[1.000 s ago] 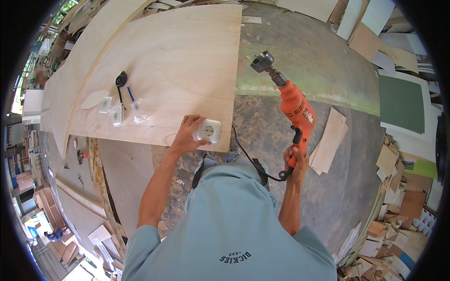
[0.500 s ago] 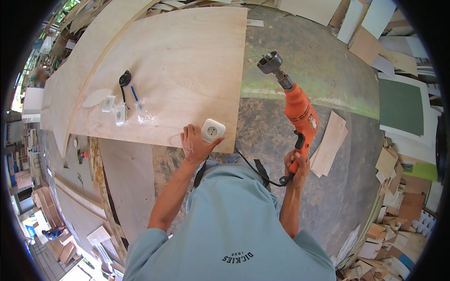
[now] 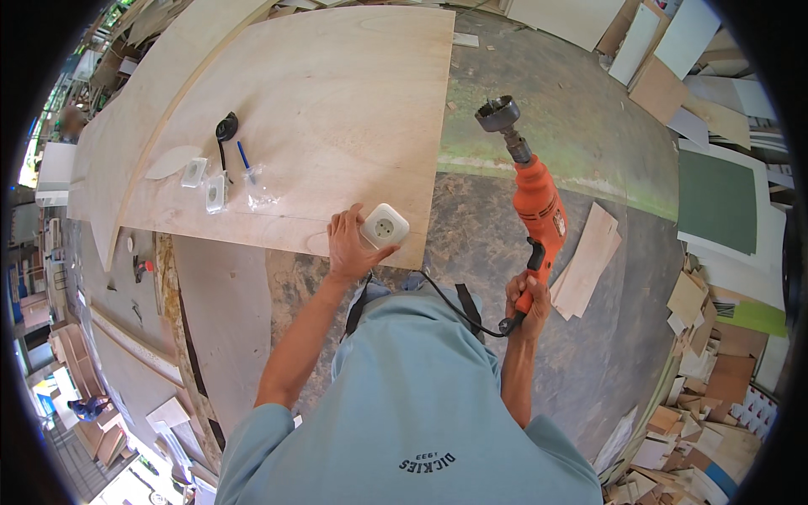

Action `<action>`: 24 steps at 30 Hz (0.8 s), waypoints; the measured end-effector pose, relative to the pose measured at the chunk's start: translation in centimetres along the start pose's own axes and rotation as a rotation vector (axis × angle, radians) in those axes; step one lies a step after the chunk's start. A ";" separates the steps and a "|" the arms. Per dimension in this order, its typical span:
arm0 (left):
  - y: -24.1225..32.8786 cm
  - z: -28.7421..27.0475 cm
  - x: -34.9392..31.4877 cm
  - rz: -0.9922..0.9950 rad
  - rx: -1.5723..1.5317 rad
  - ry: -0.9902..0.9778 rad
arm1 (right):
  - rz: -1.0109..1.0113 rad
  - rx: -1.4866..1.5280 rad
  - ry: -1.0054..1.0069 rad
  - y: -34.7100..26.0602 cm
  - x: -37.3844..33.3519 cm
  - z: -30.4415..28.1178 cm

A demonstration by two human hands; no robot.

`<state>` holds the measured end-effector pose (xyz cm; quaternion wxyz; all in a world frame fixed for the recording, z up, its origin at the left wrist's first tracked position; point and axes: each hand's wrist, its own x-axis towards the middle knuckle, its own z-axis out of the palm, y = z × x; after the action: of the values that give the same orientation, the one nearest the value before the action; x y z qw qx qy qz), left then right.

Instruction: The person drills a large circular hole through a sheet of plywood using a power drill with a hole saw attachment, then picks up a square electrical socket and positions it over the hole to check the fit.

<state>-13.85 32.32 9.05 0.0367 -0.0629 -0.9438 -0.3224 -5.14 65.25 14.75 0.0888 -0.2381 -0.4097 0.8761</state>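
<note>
My left hand grips a white square power socket with a round recessed face, thumb along its near edge and fingers at its left side. The socket is over the near right corner of a pale plywood sheet; whether it rests on the wood cannot be told. My right hand is wrapped round the handle of an orange power drill. A toothed hole saw is fitted in its chuck, pointing away from me, clear of the sheet. The drill's black cord loops toward my waist.
On the sheet lie a black tape measure, a blue pen, two white sockets and a clear plastic bag. Thin wood offcuts lie right of the drill. Scrap boards are piled along the right side.
The view has shifted slightly. The hole saw end of the drill has swung a little to the right. My left hand still holds the socket at the sheet's corner, its fingers slightly shifted.
</note>
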 end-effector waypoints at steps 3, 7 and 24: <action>2.5 2.0 -1.2 -0.182 0.078 0.106 | 0.005 -0.037 -0.007 -0.2 -0.2 -0.1; 3.8 2.0 -1.8 -0.175 0.146 0.116 | -0.026 -0.024 0.007 -0.2 0.3 0.1; -1.9 -3.4 2.5 0.119 -0.193 -0.301 | 0.028 -0.083 -0.013 -1.1 0.3 0.1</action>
<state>-16.49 29.03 10.84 -0.0922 -0.1695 -0.8979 -0.3958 -5.51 65.98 15.55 0.0640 -0.2415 -0.4427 0.8611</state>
